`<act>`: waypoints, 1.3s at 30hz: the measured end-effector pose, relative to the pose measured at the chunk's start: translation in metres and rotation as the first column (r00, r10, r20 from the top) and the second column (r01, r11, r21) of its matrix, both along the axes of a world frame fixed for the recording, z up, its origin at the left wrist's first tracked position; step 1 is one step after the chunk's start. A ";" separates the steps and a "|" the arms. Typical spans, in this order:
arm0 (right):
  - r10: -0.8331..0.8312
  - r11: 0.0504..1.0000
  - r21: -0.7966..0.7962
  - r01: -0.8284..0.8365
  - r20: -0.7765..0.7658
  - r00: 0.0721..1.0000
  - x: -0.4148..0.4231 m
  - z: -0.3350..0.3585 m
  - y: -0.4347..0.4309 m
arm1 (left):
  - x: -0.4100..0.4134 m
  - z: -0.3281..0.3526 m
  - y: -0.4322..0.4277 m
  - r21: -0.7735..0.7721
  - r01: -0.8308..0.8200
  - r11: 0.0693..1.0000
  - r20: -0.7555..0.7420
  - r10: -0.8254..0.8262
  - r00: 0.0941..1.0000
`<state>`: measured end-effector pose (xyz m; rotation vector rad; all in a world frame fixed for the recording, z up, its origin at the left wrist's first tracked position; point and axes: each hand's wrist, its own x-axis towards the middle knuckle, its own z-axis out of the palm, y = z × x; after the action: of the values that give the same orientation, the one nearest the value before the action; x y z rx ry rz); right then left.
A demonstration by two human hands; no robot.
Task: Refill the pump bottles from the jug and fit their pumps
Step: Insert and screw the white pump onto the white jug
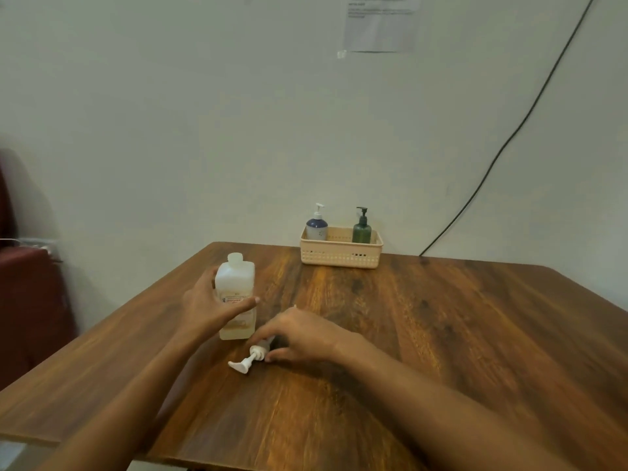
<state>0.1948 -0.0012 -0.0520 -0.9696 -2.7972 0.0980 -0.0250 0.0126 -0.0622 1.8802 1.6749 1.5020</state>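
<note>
Translucent bottle (pixel 236 280), square-shouldered with a label on its front, standing upright on the near-left part of the wooden table (pixel 441 334); its round neck is uncapped and carries no pump, and a pale liquid appears to fill only its lowest part. The left hand (pixel 207 307) grips the bottle from its left side at mid-height, the thumb laid across the label and the fingers wrapped behind, out of sight. Just in front of the bottle and slightly to its right, a white pump (pixel 249 360) lies on its side on the tabletop, nozzle head pointing toward the viewer and to the left, ribbed collar toward the right. The right hand (pixel 299 336) arches over the collar end, thumb and forefinger curled closely about it in a pinch; the pump's tube is hidden beneath the palm, and the pump rests on the wood. Both forearms enter from the lower edge of the view. At the far edge of the table, well apart from the hands, a beige perforated basket (pixel 339 258) holds two upright bottles, each with its pump fitted: a blue-and-white bottle (pixel 316 227) with a white pump at the left end, and a dark green bottle (pixel 361 231) with a black pump toward the right end. Behind the table, a pale wall bears a taped sheet of paper (pixel 380 25), its print too blurred to read, and a black cable (pixel 509 137) runs diagonally down toward the table's far right corner. Dark red furniture (pixel 30 300) stands at the left margin.
</note>
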 end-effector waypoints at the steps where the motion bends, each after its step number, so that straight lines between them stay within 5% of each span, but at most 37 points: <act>1: -0.005 1.000 0.006 0.005 -0.019 1.000 0.001 -0.001 -0.002 | 0.001 0.000 0.000 0.010 0.003 1.000 0.001 -0.003 1.000; 11: -0.064 0.998 -0.026 0.059 -0.341 0.938 0.057 0.037 -0.008 | 0.023 0.017 -0.001 0.040 0.071 0.997 -0.007 -0.071 0.997; 22: -0.131 0.989 -0.070 0.133 -0.829 0.543 0.148 0.146 -0.044 | 0.074 0.036 -0.023 0.004 0.243 0.970 -0.014 -0.243 0.970; 32: -0.038 0.999 -0.034 0.018 -0.955 0.294 0.158 0.199 -0.066 | 0.117 0.038 -0.034 -0.020 0.343 0.939 -0.038 -0.344 0.938; 39: -0.038 0.999 -0.035 0.017 -0.951 0.308 0.150 0.198 -0.065 | 0.139 0.035 -0.041 0.005 0.341 0.940 -0.068 -0.340 0.938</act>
<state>0.3444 -0.0661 0.1457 -0.6000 -1.6121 0.5170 0.1145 -0.0288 -0.0268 2.1164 1.2751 1.3293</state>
